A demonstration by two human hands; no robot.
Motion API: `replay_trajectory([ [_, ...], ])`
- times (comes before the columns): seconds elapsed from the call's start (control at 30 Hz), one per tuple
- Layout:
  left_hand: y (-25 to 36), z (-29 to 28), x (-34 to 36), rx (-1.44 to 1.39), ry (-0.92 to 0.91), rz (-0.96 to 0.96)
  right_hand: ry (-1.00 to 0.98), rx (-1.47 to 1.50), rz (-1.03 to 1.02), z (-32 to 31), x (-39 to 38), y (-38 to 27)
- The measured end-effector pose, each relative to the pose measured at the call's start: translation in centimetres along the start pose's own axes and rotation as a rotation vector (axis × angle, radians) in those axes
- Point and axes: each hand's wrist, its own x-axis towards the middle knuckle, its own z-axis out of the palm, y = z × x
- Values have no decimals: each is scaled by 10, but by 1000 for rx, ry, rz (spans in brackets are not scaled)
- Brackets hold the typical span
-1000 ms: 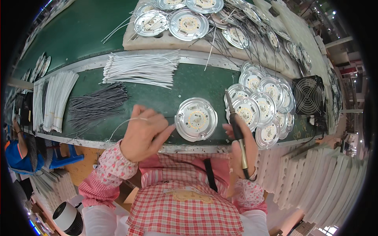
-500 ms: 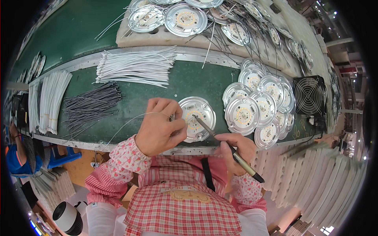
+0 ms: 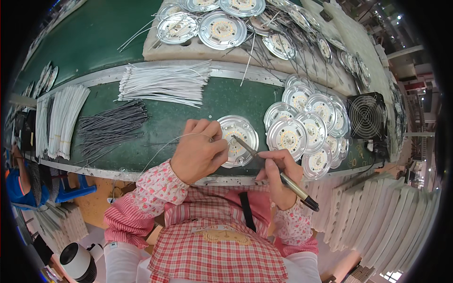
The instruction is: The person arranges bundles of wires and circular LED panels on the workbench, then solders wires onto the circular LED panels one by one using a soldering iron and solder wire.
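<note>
Closed in a pinch, my left hand (image 3: 200, 153) holds a thin solder wire (image 3: 163, 146), which trails in a loop down to the bench's front edge. It sits against the left side of a round silver LED lamp plate (image 3: 240, 154), which lies flat on the green bench. My right hand (image 3: 281, 181) grips a soldering iron (image 3: 296, 188) like a pen. The iron slants up and left, its tip at the middle of the plate inside the ring of yellow LEDs. Whether the tip touches the plate, I cannot tell. The wire's end is hard to make out near my left fingertips.
A pile of lamp plates (image 3: 287, 136) lies to the right, beside a black fan (image 3: 366, 117). White wires (image 3: 163, 85), grey wires (image 3: 113, 123) and upright white bundles (image 3: 61, 125) lie left. Behind, a foam slab (image 3: 188, 53) carries more plates. White boards (image 3: 377, 217) stand at right.
Both hands keep their grips, and the iron's tip stays over the plate's middle. The view has shifted slightly; my left hand appears a little further right.
</note>
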Motion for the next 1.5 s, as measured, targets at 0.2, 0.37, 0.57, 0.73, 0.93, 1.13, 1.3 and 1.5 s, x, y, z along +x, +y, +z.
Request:
replay_trajectory([
  [0.2,-7,2,-12,-6,10,-18,61,199,162,-3,3,9],
  [0.37,-9,1,-18,139,-46,102,113,210,176,0,-3,11],
  [0.57,-8,1,-17,147,-50,117,112,237,183,1,-1,9],
  [0.73,-10,4,-21,194,-42,129,153,245,97,-5,-6,9],
  [0.93,-4,-4,-13,244,-36,146,134,-541,-494,22,17,20],
  [1.13,-48,-25,13,254,236,-126,-5,-725,-408,21,5,15],
  [1.3,-83,-26,23,192,182,-171,-86,-908,-426,1,-32,30],
  [1.5,-63,-45,40,-174,279,-271,122,-450,-243,-4,-21,6],
])
